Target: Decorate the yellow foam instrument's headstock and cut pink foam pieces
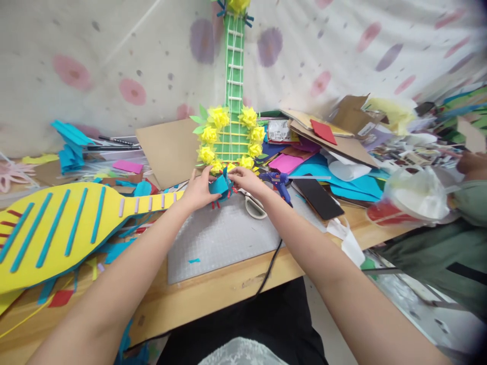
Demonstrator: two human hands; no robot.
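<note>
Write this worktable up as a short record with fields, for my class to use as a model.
Left hand: the left hand holds a small bright-blue craft piece with red bits
Right hand: the right hand has its fingers at that piece's right side; grip unclear
Below: flat grey gridded mat
Behind: upright green guitar shape edged with yellow flowers
Left: flat yellow guitar shape with teal strips
Right: blue-purple glue gun; black rectangular slab

Readable text: none | packet (pixel 280 132): dark and red print on white, too small to read | cardboard (pixel 347 114): pale label (pixel 367 128), its marks too small to make out | cup (pixel 384 213): red-and-white side, any lettering too blurred to tell
</note>
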